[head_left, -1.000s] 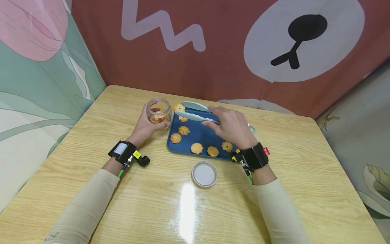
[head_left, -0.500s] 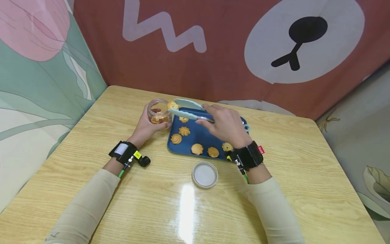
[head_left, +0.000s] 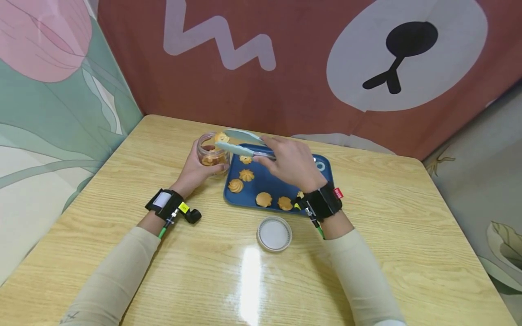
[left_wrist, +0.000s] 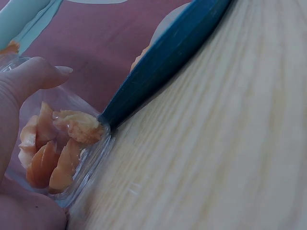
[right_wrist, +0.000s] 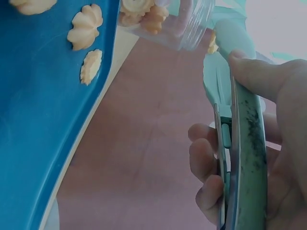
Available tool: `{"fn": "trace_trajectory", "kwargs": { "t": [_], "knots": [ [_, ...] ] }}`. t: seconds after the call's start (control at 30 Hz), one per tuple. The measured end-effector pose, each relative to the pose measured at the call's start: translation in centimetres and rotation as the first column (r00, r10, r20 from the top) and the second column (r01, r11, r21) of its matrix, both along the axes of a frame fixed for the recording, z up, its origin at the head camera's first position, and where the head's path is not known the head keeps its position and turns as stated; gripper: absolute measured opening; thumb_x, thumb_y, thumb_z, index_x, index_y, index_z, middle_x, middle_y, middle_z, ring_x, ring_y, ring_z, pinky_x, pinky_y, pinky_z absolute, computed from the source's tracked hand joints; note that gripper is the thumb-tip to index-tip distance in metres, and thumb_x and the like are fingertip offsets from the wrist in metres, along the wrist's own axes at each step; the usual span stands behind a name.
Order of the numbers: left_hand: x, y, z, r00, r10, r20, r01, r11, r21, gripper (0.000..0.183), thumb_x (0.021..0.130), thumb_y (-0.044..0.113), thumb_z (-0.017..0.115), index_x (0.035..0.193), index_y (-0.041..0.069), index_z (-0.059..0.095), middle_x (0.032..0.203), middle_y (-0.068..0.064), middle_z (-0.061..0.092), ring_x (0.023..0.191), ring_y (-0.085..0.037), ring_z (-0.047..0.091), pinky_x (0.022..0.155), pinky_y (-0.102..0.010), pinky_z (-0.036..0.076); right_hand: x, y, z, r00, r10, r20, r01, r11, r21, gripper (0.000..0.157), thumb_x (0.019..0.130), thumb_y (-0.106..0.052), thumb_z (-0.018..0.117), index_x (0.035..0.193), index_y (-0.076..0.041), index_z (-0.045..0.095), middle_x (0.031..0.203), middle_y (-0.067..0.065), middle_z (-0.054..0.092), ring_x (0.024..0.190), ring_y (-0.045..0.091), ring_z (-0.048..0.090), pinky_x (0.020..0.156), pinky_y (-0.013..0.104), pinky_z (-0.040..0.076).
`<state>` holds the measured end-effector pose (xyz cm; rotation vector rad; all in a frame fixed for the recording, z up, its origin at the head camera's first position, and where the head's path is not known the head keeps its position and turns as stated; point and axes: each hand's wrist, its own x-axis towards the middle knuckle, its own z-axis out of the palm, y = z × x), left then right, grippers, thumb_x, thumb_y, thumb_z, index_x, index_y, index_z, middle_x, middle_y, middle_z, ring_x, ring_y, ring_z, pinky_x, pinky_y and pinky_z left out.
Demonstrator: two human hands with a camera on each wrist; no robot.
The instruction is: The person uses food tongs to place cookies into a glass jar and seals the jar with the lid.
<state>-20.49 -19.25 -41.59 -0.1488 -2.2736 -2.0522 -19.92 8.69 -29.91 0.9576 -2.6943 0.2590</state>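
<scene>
Head view: cookie in tongs by jar rim, beside tray edge

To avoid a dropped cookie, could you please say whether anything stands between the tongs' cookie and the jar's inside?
Nothing visible does: the cookie is at the mouth of the open jar, and the lid lies apart on the table.

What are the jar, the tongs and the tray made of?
Jar: clear, glossy glass or plastic; cookies show through its wall.
Tongs: shafts probably metal, with a silvery shine; tips perhaps matte silicone or plastic, pale green with scalloped edges.
Tray: smooth and evenly blue; plastic or coated metal, I can't tell.
</scene>
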Motion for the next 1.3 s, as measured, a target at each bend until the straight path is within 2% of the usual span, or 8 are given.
{"fn": "trace_trajectory", "kwargs": {
  "t": [0.23, 0.33, 0.53, 0.73, 0.93, 1.03, 1.17, 1.3],
  "knots": [
    [0.0, -0.2, 0.1, 1.0, -0.002, 0.026, 0.003, 1.0, -0.018, 0.104, 0.086, 0.012, 0.086, 0.164, 0.031, 0.02, 0.155, -0.013, 0.044, 0.14, -0.025, 0.05, 0.119, -0.036, 0.043, -0.5, -1.5, 0.0, 0.999, 0.024, -0.038, -0.023, 1.0, 0.006, 0.058, 0.099, -0.051, 0.07, 0.142, -0.013, 0.066, 0.119, 0.008, 0.077, 0.077, 0.018, 0.063, 0.063, 0.034, 0.052],
    [0.0, -0.2, 0.2, 1.0, -0.004, 0.028, 0.004, 1.0, -0.01, 0.105, 0.086, 0.012, 0.086, 0.165, 0.028, 0.019, 0.154, -0.012, 0.045, 0.14, -0.025, 0.05, 0.122, -0.04, 0.041, -0.6, -1.7, -0.1, 0.999, 0.029, -0.041, -0.029, 1.0, -0.001, 0.057, 0.098, -0.05, 0.07, 0.141, -0.013, 0.066, 0.118, 0.008, 0.078, 0.075, 0.018, 0.063, 0.063, 0.034, 0.051],
    [0.0, 0.0, 0.4, 1.0, -0.003, 0.011, 0.003, 1.0, -0.019, 0.102, 0.086, 0.014, 0.087, 0.163, 0.031, 0.022, 0.15, -0.009, 0.046, 0.137, -0.02, 0.049, 0.116, -0.036, 0.044, -0.5, -1.8, -0.1, 0.999, 0.031, -0.044, -0.031, 0.999, 0.006, 0.059, 0.099, -0.052, 0.069, 0.142, -0.013, 0.065, 0.112, 0.008, 0.078, 0.074, 0.019, 0.065, 0.062, 0.035, 0.052],
    [0.3, 0.0, 0.5, 1.0, 0.017, -0.004, -0.017, 0.998, -0.052, 0.096, 0.085, 0.017, 0.088, 0.158, 0.036, 0.03, 0.143, -0.004, 0.043, 0.132, -0.019, 0.039, 0.11, -0.037, 0.038, -0.4, -1.8, -0.1, 1.0, 0.03, 0.006, -0.03, 1.0, 0.008, 0.069, 0.099, -0.059, 0.064, 0.149, -0.011, 0.059, 0.096, 0.007, 0.072, 0.067, 0.018, 0.056, 0.056, 0.03, 0.042],
    [0.4, 0.0, 0.5, 1.0, 0.018, 0.006, -0.018, 0.999, -0.044, 0.099, 0.084, 0.015, 0.089, 0.159, 0.037, 0.028, 0.144, -0.006, 0.043, 0.133, -0.02, 0.04, 0.114, -0.04, 0.036, -0.3, -1.6, -0.3, 0.999, 0.02, 0.036, -0.02, 1.0, 0.001, 0.069, 0.1, -0.058, 0.063, 0.15, -0.01, 0.058, 0.099, 0.009, 0.073, 0.067, 0.018, 0.056, 0.056, 0.03, 0.04],
    [0.5, 0.0, 0.6, 1.0, 0.014, 0.007, -0.013, 0.999, -0.046, 0.101, 0.084, 0.014, 0.089, 0.16, 0.037, 0.027, 0.148, -0.009, 0.043, 0.136, -0.021, 0.041, 0.115, -0.043, 0.036, -0.2, -1.5, -0.3, 0.999, 0.013, 0.044, -0.013, 1.0, -0.001, 0.069, 0.1, -0.058, 0.063, 0.15, -0.011, 0.059, 0.09, 0.006, 0.068, 0.065, 0.018, 0.054, 0.056, 0.03, 0.039],
    [0.5, 0.0, 0.6, 1.0, 0.005, 0.003, -0.005, 0.999, -0.041, 0.1, 0.084, 0.014, 0.089, 0.16, 0.036, 0.027, 0.153, -0.012, 0.043, 0.142, -0.023, 0.041, 0.119, -0.047, 0.035, -0.3, -1.2, -0.3, 0.999, 0.003, 0.05, -0.004, 1.0, 0.002, 0.069, 0.1, -0.058, 0.063, 0.151, -0.012, 0.058, 0.076, 0.003, 0.054, 0.061, 0.018, 0.049, 0.055, 0.03, 0.034],
    [0.4, -0.1, 0.5, 1.0, 0.007, 0.008, -0.007, 0.999, -0.039, 0.098, 0.085, 0.015, 0.088, 0.159, 0.037, 0.028, 0.155, -0.013, 0.043, 0.144, -0.025, 0.042, 0.122, -0.049, 0.033, -0.4, -0.8, -0.3, 0.999, -0.007, 0.054, 0.007, 1.0, 0.0, 0.068, 0.1, -0.057, 0.064, 0.15, -0.011, 0.057, 0.076, 0.003, 0.053, 0.061, 0.019, 0.049, 0.055, 0.031, 0.035]
  ]
}}
